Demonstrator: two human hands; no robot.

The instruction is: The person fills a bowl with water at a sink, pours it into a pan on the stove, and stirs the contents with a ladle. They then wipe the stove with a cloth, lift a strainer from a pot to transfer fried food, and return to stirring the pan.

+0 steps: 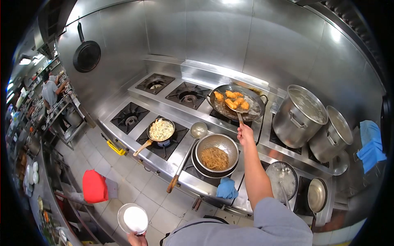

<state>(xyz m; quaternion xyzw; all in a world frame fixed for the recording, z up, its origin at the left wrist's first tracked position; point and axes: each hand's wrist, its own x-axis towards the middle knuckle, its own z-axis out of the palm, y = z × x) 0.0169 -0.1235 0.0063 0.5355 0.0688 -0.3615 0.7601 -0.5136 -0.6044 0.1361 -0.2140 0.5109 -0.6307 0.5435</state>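
Note:
My right hand (245, 134) reaches forward, closed around the handle of a skimmer (240, 117). The skimmer's head is at the wok (257, 116), under or among several golden fried pieces (230, 101). Bubbling oil surrounds the pieces. Low at the bottom of the view, my left hand (138, 239) grips a bowl (121, 221) by its near edge. Something white and smooth, perhaps a paper lining, fills most of that bowl. Between my hands on the stove stands a steel bowl (201, 144) of brown shredded food (214, 159).
A frying pan of pale chopped food (161, 130) sits over a blue flame. Beside it lie a long-handled ladle (199, 130) and a blue cloth (227, 188). Two tall stockpots (293, 127) and a bubbling pan (281, 178) stand right. A person (50, 90) works far left.

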